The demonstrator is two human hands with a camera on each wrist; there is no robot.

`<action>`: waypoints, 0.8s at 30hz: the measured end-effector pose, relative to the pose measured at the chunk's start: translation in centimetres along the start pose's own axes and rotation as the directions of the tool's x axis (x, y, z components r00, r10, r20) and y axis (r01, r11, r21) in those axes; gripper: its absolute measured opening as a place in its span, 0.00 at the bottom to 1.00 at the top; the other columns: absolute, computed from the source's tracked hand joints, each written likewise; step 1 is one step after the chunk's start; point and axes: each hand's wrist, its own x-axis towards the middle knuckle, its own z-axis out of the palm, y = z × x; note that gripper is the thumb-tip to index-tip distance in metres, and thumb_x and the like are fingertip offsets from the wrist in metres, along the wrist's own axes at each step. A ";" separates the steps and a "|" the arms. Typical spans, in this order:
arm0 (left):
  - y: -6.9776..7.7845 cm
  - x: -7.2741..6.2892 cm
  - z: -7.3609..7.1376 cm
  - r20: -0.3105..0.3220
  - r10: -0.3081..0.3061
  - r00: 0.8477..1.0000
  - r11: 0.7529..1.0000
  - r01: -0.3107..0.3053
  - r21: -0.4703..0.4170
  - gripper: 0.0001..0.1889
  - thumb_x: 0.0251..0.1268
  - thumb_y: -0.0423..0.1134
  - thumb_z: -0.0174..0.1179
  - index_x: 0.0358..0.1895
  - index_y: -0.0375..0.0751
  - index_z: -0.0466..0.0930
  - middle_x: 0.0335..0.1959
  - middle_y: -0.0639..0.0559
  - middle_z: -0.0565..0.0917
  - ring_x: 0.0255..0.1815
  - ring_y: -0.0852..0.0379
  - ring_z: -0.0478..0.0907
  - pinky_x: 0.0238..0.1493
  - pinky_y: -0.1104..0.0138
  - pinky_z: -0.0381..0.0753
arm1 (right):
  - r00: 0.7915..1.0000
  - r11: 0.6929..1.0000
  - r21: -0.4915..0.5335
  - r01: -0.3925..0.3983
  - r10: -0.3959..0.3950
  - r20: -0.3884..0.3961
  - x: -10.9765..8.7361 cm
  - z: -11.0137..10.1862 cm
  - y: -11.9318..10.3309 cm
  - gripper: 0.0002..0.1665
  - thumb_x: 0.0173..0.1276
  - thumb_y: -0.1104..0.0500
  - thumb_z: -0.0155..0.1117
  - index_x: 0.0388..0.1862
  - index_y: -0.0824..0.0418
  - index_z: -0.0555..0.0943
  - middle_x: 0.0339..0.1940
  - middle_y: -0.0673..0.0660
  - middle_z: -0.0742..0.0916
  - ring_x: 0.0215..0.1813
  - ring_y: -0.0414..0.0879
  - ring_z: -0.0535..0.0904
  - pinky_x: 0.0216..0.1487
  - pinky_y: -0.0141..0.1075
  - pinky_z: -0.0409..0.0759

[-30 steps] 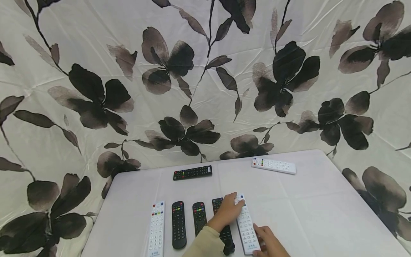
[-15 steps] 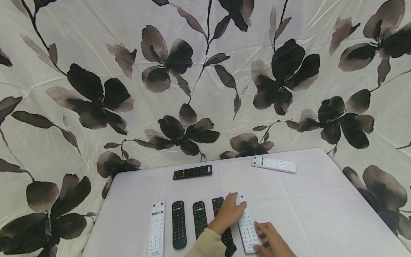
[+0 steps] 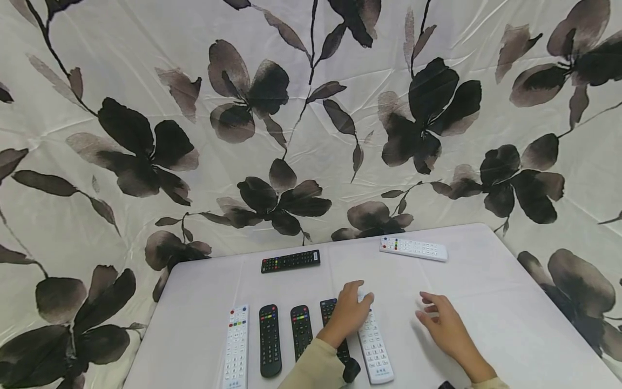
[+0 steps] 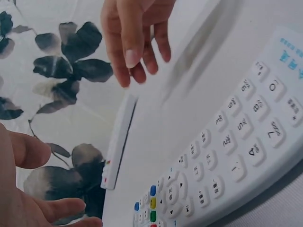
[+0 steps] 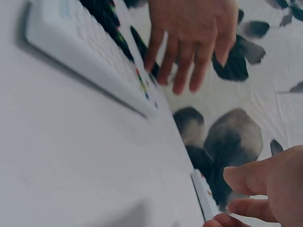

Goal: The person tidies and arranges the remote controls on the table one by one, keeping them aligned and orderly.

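Note:
My left hand [image 3: 347, 310] hovers over the far end of a white remote control [image 3: 376, 354], with its fingers spread and apart from the remote in the left wrist view. That remote lies at a slight slant, buttons up, its far end partly covered by the hand. A black remote [image 3: 329, 308] beside it is partly hidden under my left forearm. Off to the right, above the table, my right hand [image 3: 444, 324] holds nothing; its fingers are loosely bent. Nearest ahead of it is another white remote [image 3: 413, 249] at the table's back.
On the white-covered table [image 3: 466, 281], a white remote [image 3: 236, 346] and two black remotes, one longer [image 3: 270, 340] and one shorter [image 3: 302, 327], stand in a row leftward. Another black remote [image 3: 291, 261] lies crosswise near the back edge. A floral cloth [image 3: 311, 135] hangs behind.
My right hand has left the near end of the slanted white remote and moved up and right. The left hand has lifted slightly off its far end. The remotes have stayed almost in place.

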 end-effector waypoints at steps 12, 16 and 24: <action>1.1 2.7 0.3 -0.031 -0.028 0.999 0.993 0.024 -0.113 0.30 0.81 0.48 0.49 0.77 0.33 0.67 0.76 0.35 0.69 0.78 0.34 0.67 0.77 0.38 0.66 | 0.989 0.998 0.020 -0.057 0.059 -0.133 6.9 -3.2 2.9 0.29 0.80 0.65 0.57 0.70 0.84 0.66 0.62 0.81 0.72 0.63 0.75 0.75 0.64 0.63 0.80; 1.5 3.7 0.4 -0.033 -0.039 0.999 0.991 0.034 -0.130 0.31 0.82 0.49 0.48 0.77 0.33 0.66 0.76 0.36 0.70 0.77 0.35 0.68 0.77 0.39 0.67 | 0.978 0.997 0.032 -0.075 0.080 -0.191 8.7 -3.8 3.8 0.30 0.79 0.66 0.57 0.71 0.84 0.65 0.61 0.81 0.71 0.62 0.76 0.75 0.63 0.64 0.78; 1.8 5.0 0.6 -0.018 -0.096 0.995 0.984 0.092 -0.154 0.32 0.81 0.50 0.47 0.78 0.33 0.65 0.77 0.36 0.70 0.77 0.36 0.69 0.78 0.41 0.67 | 0.972 0.990 0.031 -0.137 0.140 -0.189 11.7 -4.0 5.4 0.30 0.78 0.65 0.54 0.72 0.84 0.64 0.59 0.81 0.71 0.60 0.73 0.75 0.57 0.59 0.77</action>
